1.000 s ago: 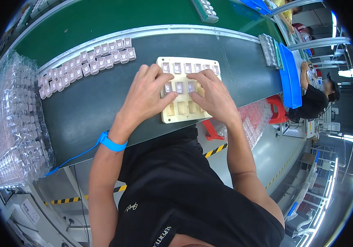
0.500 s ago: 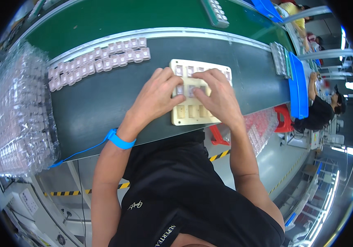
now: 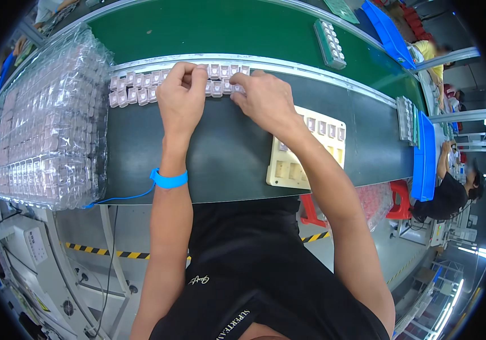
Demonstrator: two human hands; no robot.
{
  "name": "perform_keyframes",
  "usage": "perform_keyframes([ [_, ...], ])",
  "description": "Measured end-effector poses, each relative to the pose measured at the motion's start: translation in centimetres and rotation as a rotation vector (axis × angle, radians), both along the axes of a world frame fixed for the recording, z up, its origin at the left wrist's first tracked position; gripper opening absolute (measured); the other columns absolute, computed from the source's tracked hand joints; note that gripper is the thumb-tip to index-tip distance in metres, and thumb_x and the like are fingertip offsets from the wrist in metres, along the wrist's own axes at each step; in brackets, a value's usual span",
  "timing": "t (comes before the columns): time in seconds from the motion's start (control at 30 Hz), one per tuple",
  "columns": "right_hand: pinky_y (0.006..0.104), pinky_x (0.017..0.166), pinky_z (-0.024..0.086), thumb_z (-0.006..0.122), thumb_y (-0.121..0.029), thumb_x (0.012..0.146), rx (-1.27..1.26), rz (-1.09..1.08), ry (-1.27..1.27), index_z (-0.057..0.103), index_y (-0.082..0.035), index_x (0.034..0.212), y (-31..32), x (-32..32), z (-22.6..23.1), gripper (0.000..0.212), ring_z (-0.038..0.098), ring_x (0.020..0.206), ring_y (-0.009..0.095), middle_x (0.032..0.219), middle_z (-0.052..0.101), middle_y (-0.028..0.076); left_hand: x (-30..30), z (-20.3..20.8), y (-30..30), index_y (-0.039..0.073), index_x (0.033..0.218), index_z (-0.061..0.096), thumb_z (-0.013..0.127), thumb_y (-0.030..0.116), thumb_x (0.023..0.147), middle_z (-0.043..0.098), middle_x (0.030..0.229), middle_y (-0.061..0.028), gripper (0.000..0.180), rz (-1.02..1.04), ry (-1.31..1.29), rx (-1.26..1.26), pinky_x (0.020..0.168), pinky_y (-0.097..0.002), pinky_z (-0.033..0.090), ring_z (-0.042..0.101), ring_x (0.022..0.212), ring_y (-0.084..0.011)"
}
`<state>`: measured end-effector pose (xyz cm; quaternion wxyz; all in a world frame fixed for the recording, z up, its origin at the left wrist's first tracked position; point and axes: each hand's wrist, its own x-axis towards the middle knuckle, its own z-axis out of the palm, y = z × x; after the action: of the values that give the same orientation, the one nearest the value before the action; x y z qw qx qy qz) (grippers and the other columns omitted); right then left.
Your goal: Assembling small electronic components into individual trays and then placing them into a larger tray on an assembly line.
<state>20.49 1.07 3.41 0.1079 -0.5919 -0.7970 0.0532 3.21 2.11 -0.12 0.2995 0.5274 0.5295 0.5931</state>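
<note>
Two rows of small pale pink pieces (image 3: 216, 89), each like a little square cup, lie along the far edge of the dark work surface. My left hand (image 3: 179, 105) is over the middle of these rows, fingers curled together; whatever they hold is hidden. At the right end of the rows, my right hand (image 3: 264, 102) has its thumb and index finger closed around one of the pieces. Below my right forearm sits a cream tray (image 3: 272, 170) with square pockets. Pieces fill its far row, while the visible near pockets are bare; the forearm hides its middle.
A tall plastic-wrapped stack of pink pieces (image 3: 50, 130) stands at the left. Beyond a metal rail runs a green belt (image 3: 197, 34) carrying a block of pieces (image 3: 331, 45). Blue bins (image 3: 424, 158) line the right side. A blue wrist strap (image 3: 169, 179) trails its cord leftward.
Both hands have left the cream tray and moved left and away to the rows of pink pieces. My view has shifted, so the tray appears farther right.
</note>
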Motion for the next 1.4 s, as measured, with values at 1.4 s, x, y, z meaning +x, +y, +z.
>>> perform_keyframes([
  [1.4,0.0448,0.064,0.052,0.072,-0.016,0.091,0.246,-0.031,-0.047,0.075,-0.014,0.103,-7.0,7.0,2.6,0.013,0.066,0.073,0.033,0.081,0.065,0.011,0.1,-0.7,0.1,-0.001,0.089,0.071,0.070,0.018,0.095,0.064,0.068,-0.0008,0.020,-0.045,0.040,0.008,0.058,-0.0260,0.045,0.055,0.062,-0.0074],
])
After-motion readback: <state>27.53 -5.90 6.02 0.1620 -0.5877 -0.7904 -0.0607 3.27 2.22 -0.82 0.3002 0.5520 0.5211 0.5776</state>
